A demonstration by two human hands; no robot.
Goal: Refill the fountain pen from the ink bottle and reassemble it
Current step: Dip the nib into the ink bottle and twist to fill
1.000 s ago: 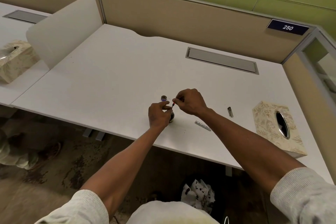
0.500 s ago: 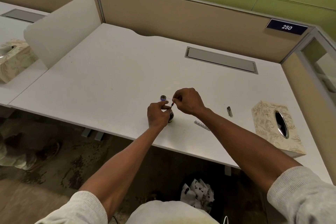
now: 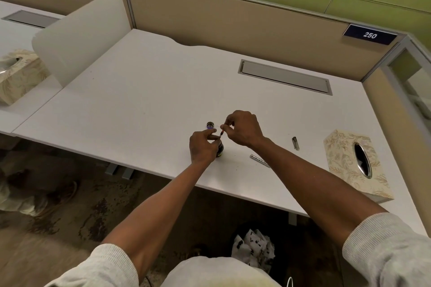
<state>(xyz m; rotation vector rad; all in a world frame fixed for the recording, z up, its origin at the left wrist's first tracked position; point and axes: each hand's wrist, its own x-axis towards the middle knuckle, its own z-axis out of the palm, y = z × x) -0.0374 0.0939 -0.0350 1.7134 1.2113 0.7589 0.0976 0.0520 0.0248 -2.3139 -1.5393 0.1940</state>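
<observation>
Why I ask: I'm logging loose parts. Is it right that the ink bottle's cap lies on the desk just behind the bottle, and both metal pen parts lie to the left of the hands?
Not quite. The head view shows the cap on the desk behind the ink bottle, but both metal pen parts lie to the right of the hands, toward the tissue box.

Desk (image 3: 144, 91) layout: ink bottle (image 3: 220, 148) sits near the front edge, roughly centre. Bottle cap (image 3: 210, 125) lies just behind it, slightly left. Left hand (image 3: 202, 147) is against the bottle's left side; right hand (image 3: 243, 127) is behind-right of it, a thin pen part (image 3: 221, 133) between the two hands, above the bottle. Pen barrel (image 3: 259, 160) lies right of the bottle, near the front edge, under the right forearm. Small pen piece (image 3: 295, 143) further right and behind. Tissue box (image 3: 345, 158) at the right end. Cable tray (image 3: 284, 76) at the back right. Second tissue box (image 3: 16, 74) on the neighbouring desk, left. Bin with paper (image 3: 254, 248) on the floor under the front edge.
</observation>
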